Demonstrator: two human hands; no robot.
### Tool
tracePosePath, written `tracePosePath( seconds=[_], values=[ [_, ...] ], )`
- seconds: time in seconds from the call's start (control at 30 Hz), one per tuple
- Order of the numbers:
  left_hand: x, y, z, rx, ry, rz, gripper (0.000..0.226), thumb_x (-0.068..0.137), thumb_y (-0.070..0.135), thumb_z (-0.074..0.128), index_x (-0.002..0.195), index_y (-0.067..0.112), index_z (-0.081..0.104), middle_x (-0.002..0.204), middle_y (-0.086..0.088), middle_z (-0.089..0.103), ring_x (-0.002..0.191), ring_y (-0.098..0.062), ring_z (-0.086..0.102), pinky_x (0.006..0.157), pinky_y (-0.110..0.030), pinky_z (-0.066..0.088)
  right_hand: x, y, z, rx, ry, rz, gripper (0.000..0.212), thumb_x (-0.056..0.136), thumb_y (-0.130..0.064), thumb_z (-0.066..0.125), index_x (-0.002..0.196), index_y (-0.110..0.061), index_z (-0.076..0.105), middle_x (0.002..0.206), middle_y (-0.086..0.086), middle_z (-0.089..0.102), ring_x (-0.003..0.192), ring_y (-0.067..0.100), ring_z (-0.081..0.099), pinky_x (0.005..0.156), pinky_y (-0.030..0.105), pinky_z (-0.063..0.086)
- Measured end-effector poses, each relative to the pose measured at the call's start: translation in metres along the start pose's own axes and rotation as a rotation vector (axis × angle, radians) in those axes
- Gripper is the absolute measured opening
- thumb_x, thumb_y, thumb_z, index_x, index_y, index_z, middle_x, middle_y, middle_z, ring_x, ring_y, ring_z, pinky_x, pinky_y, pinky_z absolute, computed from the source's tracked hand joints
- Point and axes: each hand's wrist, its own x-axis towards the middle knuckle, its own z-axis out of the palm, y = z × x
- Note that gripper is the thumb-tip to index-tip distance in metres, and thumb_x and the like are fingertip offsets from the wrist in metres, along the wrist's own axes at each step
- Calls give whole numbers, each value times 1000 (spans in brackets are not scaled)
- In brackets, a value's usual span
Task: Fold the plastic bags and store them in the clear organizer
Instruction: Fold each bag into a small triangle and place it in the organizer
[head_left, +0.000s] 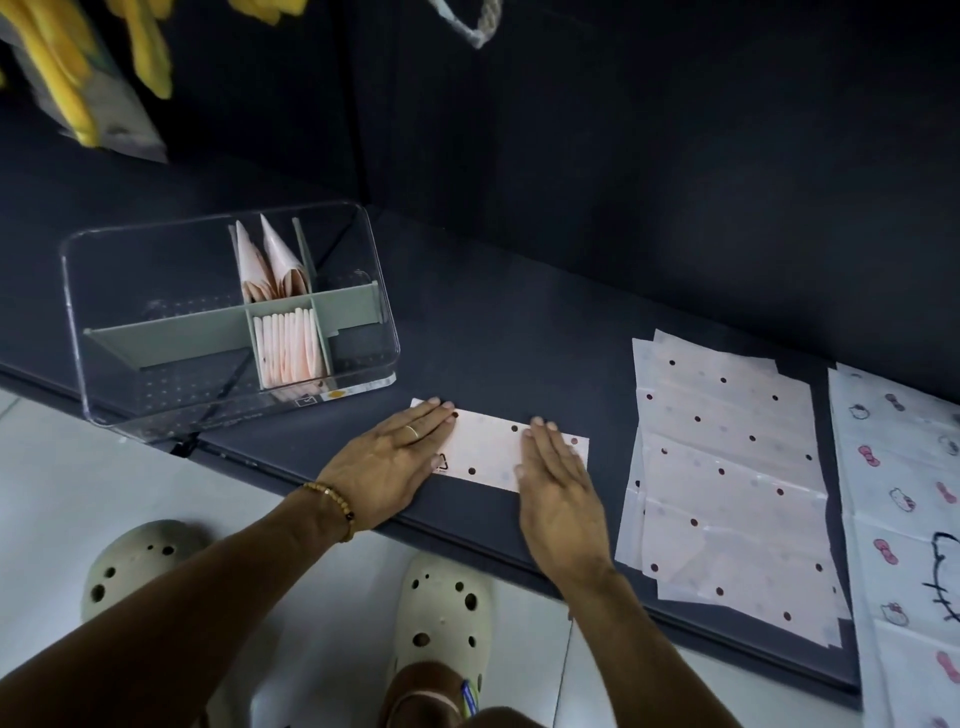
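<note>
Both hands, left (387, 470) and right (558, 486), press flat, fingers straight, on the bag (491, 452); organizer (228, 317) beyond the left fingertips.

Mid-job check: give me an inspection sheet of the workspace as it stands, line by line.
Surface: dark counter, bags and organizer on it.
Job's things: clear organizer at left, folded pink bags standing in its middle near compartment, two more folded bags in the compartment behind; folded dotted strip flat near the front edge; stack of unfolded dotted bags to its right; cartoon-print bags at far right.
Clutter: nothing seen.
Grippers: left hand and right hand both flat, pressing the strip.
Cables: nothing seen.
Surroundings: dark wall; yellow items hanging upper left; pale floor; clogs below.
</note>
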Motion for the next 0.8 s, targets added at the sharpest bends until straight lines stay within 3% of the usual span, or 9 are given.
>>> tracePosePath(
  seconds=[0.1,0.23,0.27,0.33,0.4,0.43,0.5,0.63,0.8],
  values=[
    [1,-1,1,0,1,-9,57,102,36,27,151,20,3,158,8,0,136,1,-15,109,-14,-18,-12,30,-9,-58,-27,24,48,104,-22,33,150,-9,28,158,0,21,147,16,14,117,27,3],
    [-1,3,-4,2,19,-39,57,101,42,28,151,21,11,159,7,8,145,-5,2,112,-16,-10,-22,44,-17,-112,-88,69,51,105,-25,25,153,-14,14,161,-2,8,148,13,3,116,25,-4],
    [-2,5,-5,29,20,-49,58,100,45,27,151,21,13,159,7,10,145,-7,6,114,-17,-5,-23,42,-20,-135,-87,92,51,104,-22,31,152,-12,18,161,1,11,149,17,6,118,29,0],
    [-4,11,-7,112,22,-74,60,98,51,24,150,20,22,157,4,20,143,-13,18,115,-26,11,-22,27,-26,-153,-31,131,53,91,-12,59,141,-5,45,150,14,38,139,33,35,113,43,29],
    [-9,19,-11,195,20,-90,61,96,54,26,144,17,36,151,-1,36,137,-19,33,110,-34,26,-21,5,-26,-147,80,59,46,77,-16,74,122,-7,63,123,15,60,109,34,59,87,46,51],
    [-12,22,-13,222,8,-92,62,95,55,29,140,16,43,146,-3,43,132,-21,40,107,-35,31,-20,-7,-25,-144,113,-2,40,77,-22,75,115,-12,67,112,9,63,98,28,60,78,42,52],
    [-20,25,-15,231,-8,-77,64,90,58,37,135,15,50,140,-6,50,126,-23,47,103,-37,38,-19,-20,-23,-142,128,-66,28,77,-26,76,104,-18,70,100,2,63,90,22,60,75,38,51],
    [-31,15,-10,68,-27,-15,60,88,47,43,142,24,36,155,-2,27,140,-22,28,113,-35,25,-16,-15,-23,-152,133,-45,22,74,-13,78,95,-16,72,97,0,67,89,22,63,77,38,51],
    [-27,11,-12,166,-49,52,43,100,38,31,139,24,40,151,0,35,143,-19,22,114,-34,22,-8,-12,-26,-169,144,-79,20,77,-12,71,97,-14,72,98,1,66,89,23,62,76,38,50]
  ],
)
